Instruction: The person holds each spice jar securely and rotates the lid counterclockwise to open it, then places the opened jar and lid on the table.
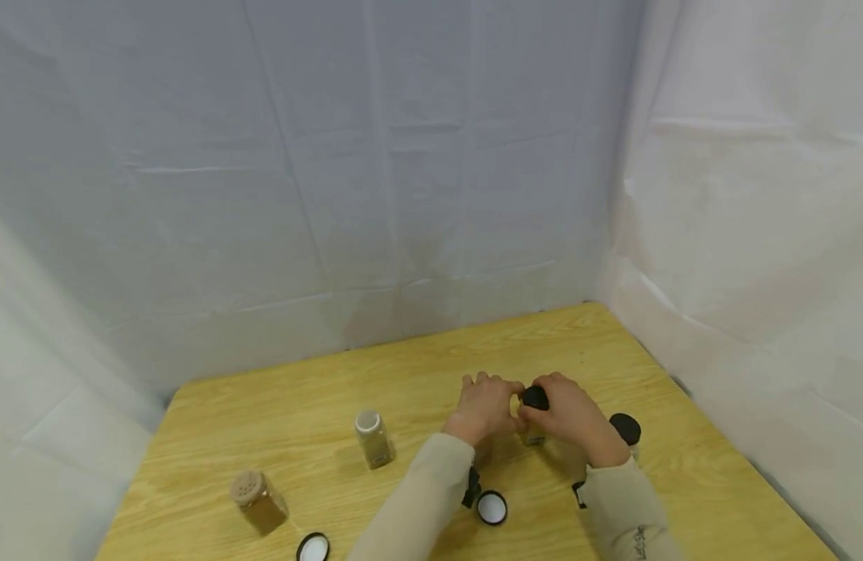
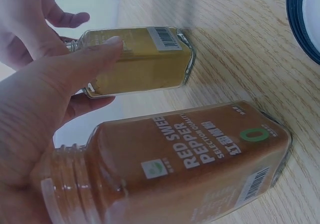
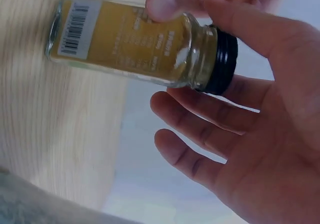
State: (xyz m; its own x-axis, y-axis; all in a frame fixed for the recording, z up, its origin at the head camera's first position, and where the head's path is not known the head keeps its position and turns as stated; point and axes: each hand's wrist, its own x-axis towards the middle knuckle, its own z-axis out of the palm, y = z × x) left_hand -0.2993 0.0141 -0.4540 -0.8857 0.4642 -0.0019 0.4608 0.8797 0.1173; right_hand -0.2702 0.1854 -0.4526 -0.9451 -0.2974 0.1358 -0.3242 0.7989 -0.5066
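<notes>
A glass spice jar of yellow powder (image 3: 125, 41) stands on the table between both hands. Around its body my left hand (image 1: 484, 405) has its thumb and fingers, the thumb lying along the side. My right hand (image 1: 575, 417) grips the black screw lid (image 1: 535, 398) at the jar's neck, thumb on one side, fingers on the other. Close beside the left hand, in the left wrist view, stands a lidless jar of red sweet pepper powder (image 2: 200, 159), its threaded neck bare; the left arm mostly hides it in the head view.
Left on the wooden table (image 1: 319, 405) stand a jar of greyish powder (image 1: 375, 446) and a brown spice jar (image 1: 262, 505) with a perforated top. Two loose black-rimmed lids (image 1: 491, 507) lie near the front. A black-lidded jar (image 1: 625, 428) is partly behind the right forearm. White sheets surround the table.
</notes>
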